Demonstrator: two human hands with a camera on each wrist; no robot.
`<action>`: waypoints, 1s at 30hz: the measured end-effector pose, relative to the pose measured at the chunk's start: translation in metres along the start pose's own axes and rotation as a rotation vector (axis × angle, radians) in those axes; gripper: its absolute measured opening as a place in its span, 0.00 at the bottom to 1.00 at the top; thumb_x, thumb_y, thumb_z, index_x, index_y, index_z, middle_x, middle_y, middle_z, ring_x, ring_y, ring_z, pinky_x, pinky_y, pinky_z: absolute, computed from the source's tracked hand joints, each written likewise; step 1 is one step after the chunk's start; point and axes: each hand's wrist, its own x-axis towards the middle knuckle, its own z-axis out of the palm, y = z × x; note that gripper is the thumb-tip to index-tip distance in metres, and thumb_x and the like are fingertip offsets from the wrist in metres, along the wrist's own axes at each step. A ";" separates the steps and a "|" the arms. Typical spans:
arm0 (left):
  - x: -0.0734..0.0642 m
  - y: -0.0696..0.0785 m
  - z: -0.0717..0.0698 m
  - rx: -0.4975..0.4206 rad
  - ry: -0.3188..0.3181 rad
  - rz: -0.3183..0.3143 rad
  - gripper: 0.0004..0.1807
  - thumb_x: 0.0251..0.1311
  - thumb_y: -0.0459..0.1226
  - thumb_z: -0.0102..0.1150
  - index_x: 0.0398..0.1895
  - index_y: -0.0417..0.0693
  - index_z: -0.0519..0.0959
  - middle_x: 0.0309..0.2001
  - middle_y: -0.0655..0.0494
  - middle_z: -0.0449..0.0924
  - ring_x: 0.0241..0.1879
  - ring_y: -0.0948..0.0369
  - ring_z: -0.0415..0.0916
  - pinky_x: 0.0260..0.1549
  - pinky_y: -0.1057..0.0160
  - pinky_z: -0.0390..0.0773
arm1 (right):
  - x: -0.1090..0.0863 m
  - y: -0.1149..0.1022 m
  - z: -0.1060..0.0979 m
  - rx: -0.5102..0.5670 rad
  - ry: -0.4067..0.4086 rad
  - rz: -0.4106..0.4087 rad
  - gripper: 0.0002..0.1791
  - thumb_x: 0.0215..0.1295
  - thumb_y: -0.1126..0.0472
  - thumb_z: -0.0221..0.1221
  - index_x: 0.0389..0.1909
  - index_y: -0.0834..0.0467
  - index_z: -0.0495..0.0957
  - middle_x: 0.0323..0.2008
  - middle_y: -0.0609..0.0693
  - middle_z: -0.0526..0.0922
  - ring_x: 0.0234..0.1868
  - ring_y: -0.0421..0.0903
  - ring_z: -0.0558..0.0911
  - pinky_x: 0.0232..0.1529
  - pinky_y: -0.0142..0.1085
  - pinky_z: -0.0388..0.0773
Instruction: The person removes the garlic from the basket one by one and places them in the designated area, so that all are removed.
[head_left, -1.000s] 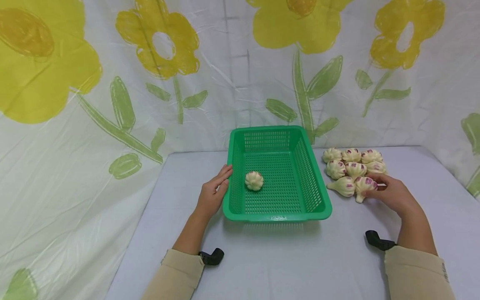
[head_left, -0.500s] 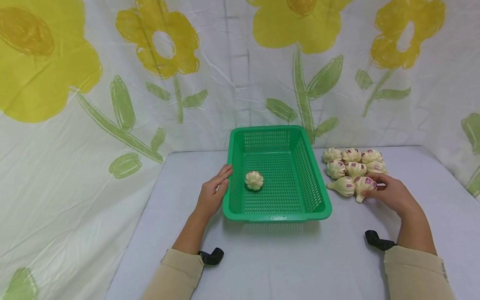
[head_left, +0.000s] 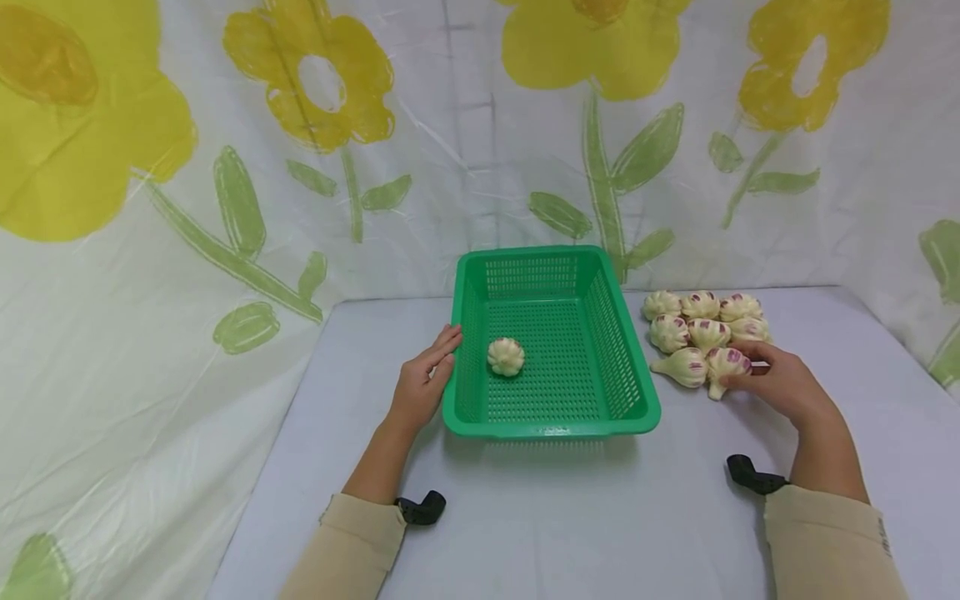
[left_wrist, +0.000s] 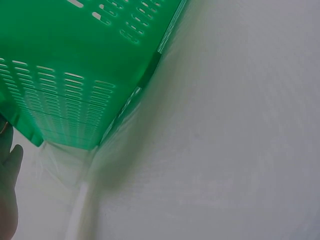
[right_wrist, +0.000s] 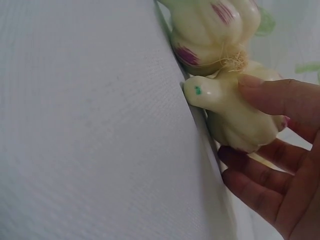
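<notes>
My left hand (head_left: 418, 385) rests with straight fingers against the left side of a green plastic basket (head_left: 551, 430). One garlic bulb (head_left: 506, 357) sits inside the basket, toward its left. To the right of the basket, my right hand (head_left: 786, 382) grips a purple-streaked garlic bulb (head_left: 727, 367) at the front of a cluster. In the right wrist view the thumb lies over this garlic bulb (right_wrist: 240, 107) and the fingers curl under its far side; its stem end touches the white cloth. Another garlic bulb (right_wrist: 212, 35) lies right beside it.
Several more garlic bulbs (head_left: 705, 333) lie in tight rows behind the gripped one. The table (head_left: 570, 525) has a white cover, and a flowered curtain (head_left: 420, 217) hangs along its back edge.
The whole head view has shifted slightly, with everything a little higher in the frame. Both hands keep their places at the basket and the garlic bulb.
</notes>
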 end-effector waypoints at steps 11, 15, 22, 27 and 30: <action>0.002 0.017 -0.004 -0.022 0.005 0.006 0.18 0.71 0.27 0.48 0.61 0.27 0.73 0.65 0.36 0.71 0.70 0.43 0.61 0.69 0.63 0.63 | 0.000 -0.001 -0.001 -0.009 0.008 -0.012 0.52 0.59 0.37 0.65 0.74 0.62 0.56 0.64 0.70 0.63 0.61 0.68 0.66 0.48 0.55 0.75; 0.002 0.016 -0.004 -0.022 0.000 0.000 0.18 0.71 0.26 0.48 0.61 0.27 0.73 0.65 0.36 0.71 0.71 0.44 0.61 0.69 0.59 0.63 | 0.001 0.001 -0.001 -0.002 -0.002 -0.007 0.53 0.58 0.36 0.66 0.75 0.62 0.55 0.66 0.70 0.62 0.62 0.68 0.66 0.49 0.55 0.75; 0.003 0.018 -0.004 -0.020 -0.006 -0.016 0.19 0.72 0.28 0.47 0.62 0.28 0.73 0.66 0.39 0.70 0.72 0.45 0.61 0.69 0.56 0.63 | -0.001 -0.002 -0.002 -0.003 -0.017 -0.018 0.53 0.58 0.36 0.65 0.75 0.62 0.54 0.66 0.71 0.62 0.63 0.69 0.66 0.51 0.58 0.74; 0.002 0.018 -0.004 -0.019 -0.008 -0.013 0.18 0.71 0.27 0.48 0.61 0.27 0.73 0.66 0.37 0.70 0.71 0.45 0.61 0.69 0.56 0.63 | -0.002 -0.001 -0.003 -0.009 -0.023 -0.031 0.51 0.59 0.38 0.65 0.75 0.61 0.56 0.67 0.71 0.62 0.64 0.69 0.67 0.52 0.58 0.74; 0.002 0.020 -0.004 -0.023 -0.005 -0.014 0.18 0.71 0.27 0.48 0.61 0.27 0.73 0.66 0.37 0.70 0.71 0.44 0.61 0.69 0.56 0.63 | -0.003 -0.001 -0.005 -0.007 -0.023 -0.034 0.50 0.60 0.38 0.65 0.74 0.60 0.56 0.67 0.70 0.63 0.64 0.69 0.67 0.52 0.58 0.74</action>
